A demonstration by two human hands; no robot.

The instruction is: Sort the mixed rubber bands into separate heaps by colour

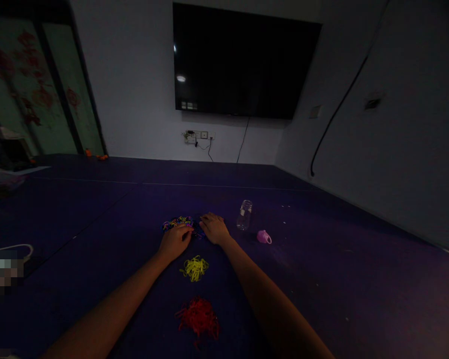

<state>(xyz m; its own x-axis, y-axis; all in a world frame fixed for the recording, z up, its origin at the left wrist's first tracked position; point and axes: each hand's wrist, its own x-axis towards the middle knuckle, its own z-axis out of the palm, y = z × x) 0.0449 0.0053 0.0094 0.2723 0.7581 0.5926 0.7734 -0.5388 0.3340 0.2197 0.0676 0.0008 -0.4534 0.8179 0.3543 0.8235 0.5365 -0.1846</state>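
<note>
Pick gently at the mixed pile [177, 222] with curled left hand [175, 241], cannot tell if gripping, and open-fingered right hand [214, 229], well clear of the yellow pile [195, 269].

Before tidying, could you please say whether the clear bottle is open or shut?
Open: the clear bottle shows no lid; a pink cap lies nearby.

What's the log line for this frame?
left hand: at multicoloured pile; right hand: at its right edge; yellow pile, red pile: nearer camera; clear bottle, pink item: rightward
</note>
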